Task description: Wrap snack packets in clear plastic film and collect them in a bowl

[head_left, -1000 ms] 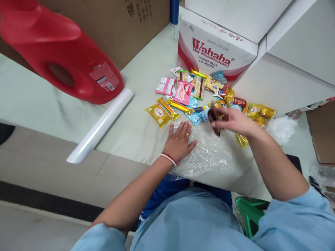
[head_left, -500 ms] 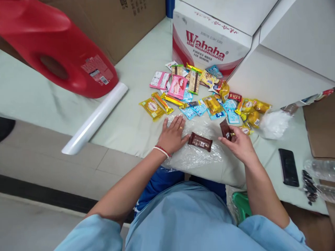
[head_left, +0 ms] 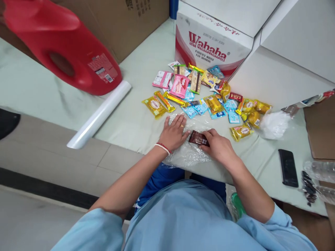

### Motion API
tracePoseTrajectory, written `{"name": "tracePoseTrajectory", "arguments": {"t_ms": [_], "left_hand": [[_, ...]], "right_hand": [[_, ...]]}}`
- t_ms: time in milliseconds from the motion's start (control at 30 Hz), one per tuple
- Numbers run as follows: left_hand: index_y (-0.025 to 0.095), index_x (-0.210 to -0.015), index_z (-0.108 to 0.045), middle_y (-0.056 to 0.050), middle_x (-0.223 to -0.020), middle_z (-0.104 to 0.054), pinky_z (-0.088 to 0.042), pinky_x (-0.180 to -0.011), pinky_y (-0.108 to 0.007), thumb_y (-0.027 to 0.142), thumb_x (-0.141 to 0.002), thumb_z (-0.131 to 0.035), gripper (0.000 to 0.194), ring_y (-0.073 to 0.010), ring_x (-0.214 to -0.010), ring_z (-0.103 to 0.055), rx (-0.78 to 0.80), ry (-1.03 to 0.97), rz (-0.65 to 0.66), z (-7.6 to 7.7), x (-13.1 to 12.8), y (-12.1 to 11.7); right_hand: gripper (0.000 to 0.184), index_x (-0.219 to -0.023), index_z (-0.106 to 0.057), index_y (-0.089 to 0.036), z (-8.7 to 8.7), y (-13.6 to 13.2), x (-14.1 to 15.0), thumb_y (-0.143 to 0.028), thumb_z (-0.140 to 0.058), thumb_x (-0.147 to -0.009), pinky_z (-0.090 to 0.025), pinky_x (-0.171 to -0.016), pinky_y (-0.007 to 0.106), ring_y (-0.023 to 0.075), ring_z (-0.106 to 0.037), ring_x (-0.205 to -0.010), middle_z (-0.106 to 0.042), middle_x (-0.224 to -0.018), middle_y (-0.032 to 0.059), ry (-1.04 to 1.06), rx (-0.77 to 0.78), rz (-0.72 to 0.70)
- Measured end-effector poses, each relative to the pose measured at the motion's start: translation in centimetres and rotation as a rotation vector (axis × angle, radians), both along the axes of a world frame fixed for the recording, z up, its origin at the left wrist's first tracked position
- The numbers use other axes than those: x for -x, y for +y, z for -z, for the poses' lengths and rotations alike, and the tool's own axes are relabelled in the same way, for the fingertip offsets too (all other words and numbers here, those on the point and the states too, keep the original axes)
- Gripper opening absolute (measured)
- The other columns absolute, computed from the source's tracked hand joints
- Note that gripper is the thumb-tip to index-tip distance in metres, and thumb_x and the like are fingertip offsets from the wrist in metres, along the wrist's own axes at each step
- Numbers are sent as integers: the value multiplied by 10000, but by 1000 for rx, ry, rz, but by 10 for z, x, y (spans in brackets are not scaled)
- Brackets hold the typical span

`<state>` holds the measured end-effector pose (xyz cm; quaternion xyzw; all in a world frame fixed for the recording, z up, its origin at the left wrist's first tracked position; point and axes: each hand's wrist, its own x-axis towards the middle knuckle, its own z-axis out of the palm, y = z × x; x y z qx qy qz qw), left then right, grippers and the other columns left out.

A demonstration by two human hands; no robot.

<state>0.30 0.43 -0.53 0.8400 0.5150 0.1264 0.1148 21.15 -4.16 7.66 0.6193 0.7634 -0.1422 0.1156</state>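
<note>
My left hand (head_left: 174, 133) lies flat with fingers stretched out on a sheet of clear plastic film (head_left: 188, 156) near the table's front edge. Just right of its thumb, a brown-wrapped snack bar (head_left: 196, 138) rests on the film. My right hand (head_left: 219, 146) grips this bar at its right end with thumb and fingers; whether a second brown bar is under the fingers is hidden. Beyond the hands spreads a pile of packaged snacks: pink wafer packs (head_left: 180, 86), blue sachets (head_left: 190, 111), yellow-wrapped cakes (head_left: 213, 104) and a cereal bar (head_left: 195, 82).
A white roll of film (head_left: 101, 113) sticks out over the front edge at left, beside a large red jug (head_left: 89, 66). Behind the snacks stands a Wahaha carton (head_left: 206, 48). To the right are a crumpled white plastic bundle (head_left: 275, 124) and a black phone (head_left: 288, 168).
My right hand brought brown bars from the right onto the film. One was laid down by my left hand, and the right hand has come back left to it. My left hand stays put.
</note>
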Motion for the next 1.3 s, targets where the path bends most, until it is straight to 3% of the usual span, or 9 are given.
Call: {"name": "tracePoseTrajectory", "arguments": {"t_ms": [200, 333, 433, 633, 767, 867, 1033, 1167, 1300], "left_hand": [[154, -1610, -397, -130, -1687, -378, -94, -1310, -593, 395, -1090, -248, 592, -264, -1587, -313, -4, -35, -5, -1, 0, -1], [160, -1627, -360, -123, -1695, -361, -91, -1313, -584, 429, -1091, -251, 610, -258, -1590, -307, 13, -59, -4, -3, 1, -1], [164, -1649, -303, -119, -1699, -356, -111, -1316, -563, 455, -1094, -228, 631, -245, -1580, -331, 48, -118, -27, -5, 3, 1], [129, -1646, -276, -143, -1697, -354, -148, -1319, -511, 414, -1098, -190, 623, -220, -1588, -316, 95, -225, -69, 0, 8, 7], [155, -1608, -350, -142, -1689, -377, -248, -1297, -503, 424, -1080, -299, 595, -235, -1588, -314, 51, -289, -60, 2, 17, 13], [203, -1534, -453, -118, -1682, -395, -294, -1284, -505, 403, -1050, -402, 526, -253, -1601, -275, -46, -306, -61, -4, 29, 15], [251, -1367, -573, -109, -1613, -474, -289, -1278, -566, 346, -1020, -503, 367, -293, -1597, -278, -235, -278, -103, -19, 49, -4], [236, -1252, -616, -135, -1448, -602, -416, -1205, -556, 243, -985, -564, 272, -300, -1492, -453, -310, -315, -19, -18, 65, -40], [252, -1190, -646, -109, -1246, -704, -522, -1113, -516, 201, -952, -603, 246, -285, -1350, -589, -215, -347, 150, -8, 78, -76]], "right_hand": [[410, -1334, -606, -227, -1, 5, -1, -335, -621, -938, -443, -667, 340, 285, -708, -925, -644, -1249, 128, -36, 26, -7], [472, -1367, -599, -235, -15, 14, -14, -383, -639, -921, -438, -688, 337, 287, -698, -940, -648, -1246, 119, 10, -52, 60], [482, -1372, -594, -250, -22, 22, -8, -354, -651, -904, -444, -712, 325, 273, -690, -966, -649, -1242, 93, 89, -68, -19], [468, -1362, -612, -214, 0, 40, 25, -270, -629, -898, -480, -763, 315, 272, -681, -1045, -634, -1282, 112, 112, -3, -144], [608, -1492, -523, -241, 5, 39, 18, -310, -661, -905, -523, -837, 351, 290, -680, -1101, -554, -1453, 119, 184, -21, -133], [580, -1498, -512, -240, -2, 21, -10, -404, -634, -955, -539, -910, 395, 299, -662, -1156, -524, -1499, 130, 320, -126, -73], [244, -1053, -697, -242, -4, -37, -64, -370, -491, -1037, -536, -891, 419, 268, -671, -990, -712, -996, 96, 534, -195, -28], [206, -978, -692, -271, 12, -81, -82, -374, -519, -1021, -539, -848, 450, 277, -652, -909, -718, -922, 86, 600, -174, 72], [267, -965, -685, -261, 33, -99, -79, -463, -518, -1011, -542, -807, 437, 268, -648, -853, -702, -931, 88, 548, -182, 334]]}}
